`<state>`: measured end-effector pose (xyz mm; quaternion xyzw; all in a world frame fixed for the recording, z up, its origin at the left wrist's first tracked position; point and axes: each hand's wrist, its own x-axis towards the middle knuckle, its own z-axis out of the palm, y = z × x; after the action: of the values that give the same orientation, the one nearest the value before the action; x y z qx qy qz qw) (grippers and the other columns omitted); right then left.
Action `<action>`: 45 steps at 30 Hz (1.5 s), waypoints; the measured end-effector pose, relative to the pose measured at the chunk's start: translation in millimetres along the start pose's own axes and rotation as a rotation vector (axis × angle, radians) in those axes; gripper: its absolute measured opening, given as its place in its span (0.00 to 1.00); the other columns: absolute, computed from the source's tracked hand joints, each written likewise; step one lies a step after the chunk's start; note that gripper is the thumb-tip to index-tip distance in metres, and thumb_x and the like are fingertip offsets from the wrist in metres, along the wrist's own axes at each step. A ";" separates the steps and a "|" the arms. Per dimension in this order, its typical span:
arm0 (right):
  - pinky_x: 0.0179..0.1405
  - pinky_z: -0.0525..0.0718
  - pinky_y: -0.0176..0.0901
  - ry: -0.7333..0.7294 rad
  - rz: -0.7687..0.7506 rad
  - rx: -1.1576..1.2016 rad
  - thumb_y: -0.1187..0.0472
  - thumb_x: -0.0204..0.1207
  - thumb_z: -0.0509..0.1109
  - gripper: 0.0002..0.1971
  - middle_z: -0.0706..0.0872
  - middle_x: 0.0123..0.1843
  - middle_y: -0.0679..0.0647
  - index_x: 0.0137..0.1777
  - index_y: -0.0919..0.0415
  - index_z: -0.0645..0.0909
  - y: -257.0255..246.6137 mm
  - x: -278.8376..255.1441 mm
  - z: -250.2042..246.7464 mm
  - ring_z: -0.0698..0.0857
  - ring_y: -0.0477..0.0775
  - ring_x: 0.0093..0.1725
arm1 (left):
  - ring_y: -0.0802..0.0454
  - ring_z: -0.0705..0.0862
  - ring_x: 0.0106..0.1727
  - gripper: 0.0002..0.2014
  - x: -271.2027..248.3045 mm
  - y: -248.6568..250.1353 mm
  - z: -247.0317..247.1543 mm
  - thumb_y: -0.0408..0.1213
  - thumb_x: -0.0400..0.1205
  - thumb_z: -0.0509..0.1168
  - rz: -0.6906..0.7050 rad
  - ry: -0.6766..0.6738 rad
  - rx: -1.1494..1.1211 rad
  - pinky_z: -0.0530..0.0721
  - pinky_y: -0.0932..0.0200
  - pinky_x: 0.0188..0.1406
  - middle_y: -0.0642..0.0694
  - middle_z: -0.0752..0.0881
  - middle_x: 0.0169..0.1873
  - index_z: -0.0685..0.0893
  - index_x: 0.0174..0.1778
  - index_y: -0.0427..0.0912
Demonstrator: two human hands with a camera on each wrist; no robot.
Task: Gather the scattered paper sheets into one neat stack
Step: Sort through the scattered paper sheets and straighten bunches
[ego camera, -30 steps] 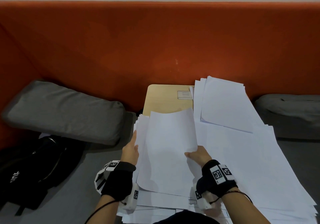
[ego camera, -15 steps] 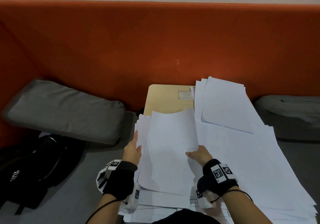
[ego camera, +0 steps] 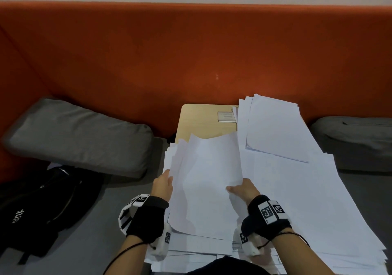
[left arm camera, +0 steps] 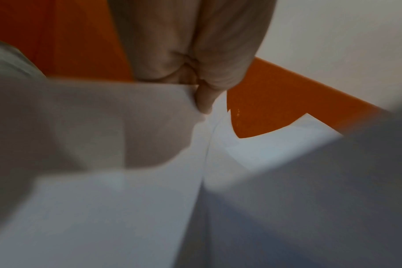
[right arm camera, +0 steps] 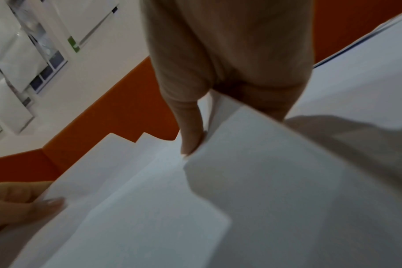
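A bundle of white paper sheets (ego camera: 207, 181) is held up above the table, its top edges uneven. My left hand (ego camera: 163, 184) grips its left edge, thumb on the front face (left arm camera: 203, 101). My right hand (ego camera: 240, 189) pinches its right edge, thumb on top (right arm camera: 190, 137) and fingers behind. More white sheets (ego camera: 297, 189) lie spread over the right of the wooden table (ego camera: 201, 122), with a smaller pile (ego camera: 273, 130) on them at the far end. Other sheets (ego camera: 199, 249) lie flat under the held bundle.
An orange padded wall (ego camera: 191, 58) closes off the back. A grey cushion (ego camera: 80, 136) lies to the left, another grey cushion (ego camera: 356, 141) to the right. A black bag (ego camera: 42, 206) sits on the grey seat at the lower left. A small label plate (ego camera: 227, 116) is on the table.
The held bundle and both hands have barely shifted; the left hand has edged slightly up along the left edge. The sheets on the table lie as before.
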<state>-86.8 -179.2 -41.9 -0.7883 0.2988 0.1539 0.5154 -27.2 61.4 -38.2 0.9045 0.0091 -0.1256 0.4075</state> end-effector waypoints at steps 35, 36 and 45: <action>0.50 0.73 0.43 0.054 0.010 -0.115 0.63 0.78 0.67 0.19 0.82 0.58 0.66 0.66 0.73 0.75 -2.4 -1.7 -36.5 0.81 0.64 0.58 | 0.37 0.80 0.63 0.16 13.0 -8.0 -6.8 0.34 0.81 0.63 -0.121 -0.097 0.284 0.78 0.52 0.62 0.32 0.82 0.60 0.78 0.61 0.29; 0.51 0.72 0.43 0.047 0.025 -0.129 0.62 0.78 0.67 0.21 0.82 0.62 0.67 0.67 0.73 0.74 3.2 -0.1 -31.6 0.80 0.65 0.62 | 0.37 0.79 0.64 0.15 12.1 -7.3 -5.7 0.32 0.81 0.62 -0.127 -0.081 0.275 0.78 0.51 0.62 0.32 0.82 0.60 0.78 0.61 0.28; 0.61 0.76 0.47 0.065 0.086 -0.170 0.61 0.78 0.68 0.21 0.81 0.65 0.67 0.67 0.73 0.74 5.7 7.7 -25.9 0.79 0.66 0.65 | 0.38 0.84 0.54 0.14 3.4 6.9 2.0 0.25 0.79 0.64 -0.056 0.137 0.038 0.81 0.50 0.56 0.34 0.85 0.56 0.79 0.61 0.32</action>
<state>-86.2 -206.7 -39.3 -0.8202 0.3349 0.1750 0.4296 -23.5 55.0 -35.2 0.9179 0.0596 -0.0749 0.3852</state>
